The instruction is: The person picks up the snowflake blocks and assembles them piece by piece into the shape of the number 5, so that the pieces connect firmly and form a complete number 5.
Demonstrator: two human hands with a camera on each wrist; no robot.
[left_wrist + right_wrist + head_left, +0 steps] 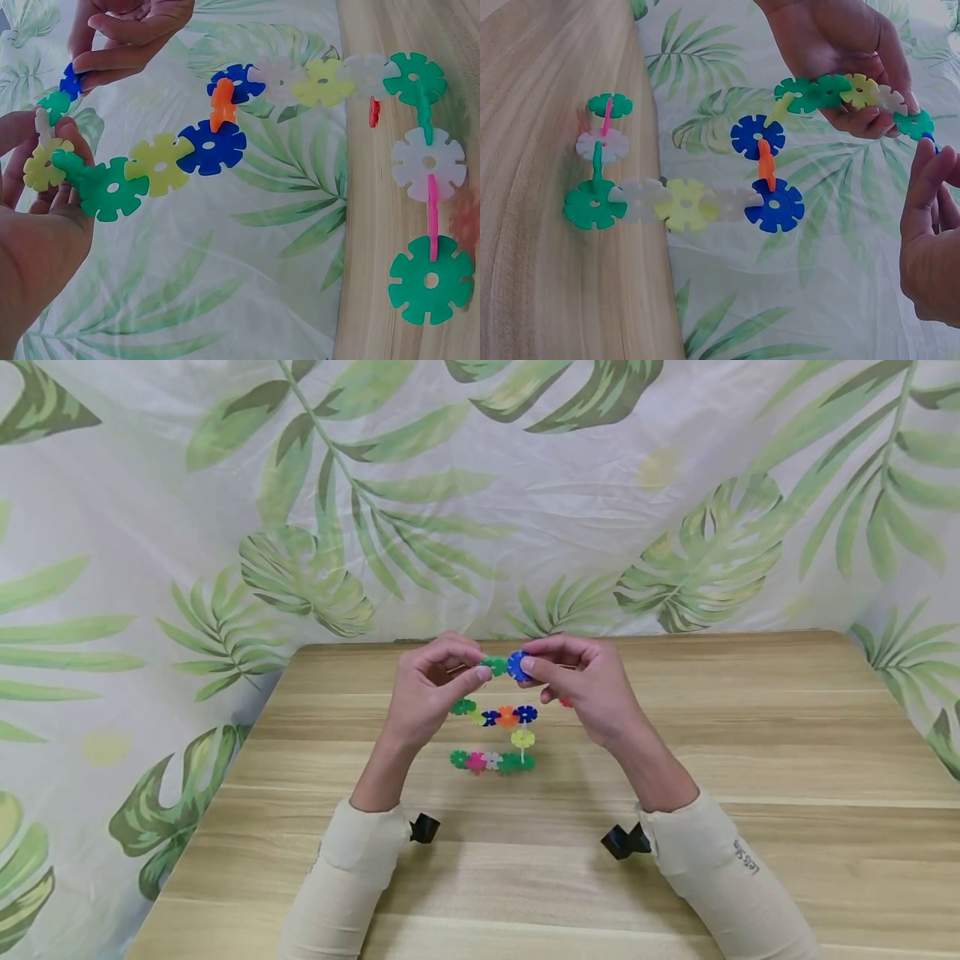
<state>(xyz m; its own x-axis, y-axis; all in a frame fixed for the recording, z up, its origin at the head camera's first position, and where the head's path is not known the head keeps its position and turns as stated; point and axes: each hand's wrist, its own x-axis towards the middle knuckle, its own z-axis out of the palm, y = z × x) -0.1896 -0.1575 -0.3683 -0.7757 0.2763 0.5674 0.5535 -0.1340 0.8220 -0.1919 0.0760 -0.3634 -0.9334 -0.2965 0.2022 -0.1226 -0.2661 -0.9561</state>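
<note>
Above the table, my left hand (431,681) pinches a green notched disc (495,667) between thumb and fingers. My right hand (588,685) pinches a blue notched disc (517,666) at the green disc's edge; whether the two interlock I cannot tell. From the green disc runs a linked chain of flower-like plastic discs, through a white and a yellow disc (39,171) beside the left fingers. Farther down come an orange disc (223,105), a blue disc (212,147) and another yellow disc (522,738). Its bottom row ends in a green disc (430,279) near the tabletop.
A wooden table (750,735) spreads under the chain. Behind it hangs a leaf-patterned cloth (420,527). A small red piece (566,702) shows by the right hand. Black wrist mounts (425,828) stick out from both sleeves.
</note>
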